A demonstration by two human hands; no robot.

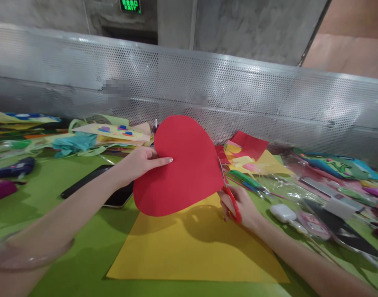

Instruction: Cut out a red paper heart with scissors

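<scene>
A red paper heart (185,165) is held up in the middle, tilted with its point toward the lower right. My left hand (145,163) pinches its left edge near the notch, thumb in front and fingers behind. In my right hand (241,204) is a pair of scissors (234,202) with red handles. The blades stand along the heart's right edge near its point; whether they touch the paper I cannot tell. Beneath the heart, a yellow sheet of paper (189,251) lies flat on the green table (80,247).
A dark tablet or phone (86,181) lies partly behind my left arm. Paper crafts (114,132) are piled at the back left. On the right are paper scraps (251,144), a green cutter (246,178), a white earphone case (282,213) and a phone (343,229). A perforated metal panel (238,86) stands behind.
</scene>
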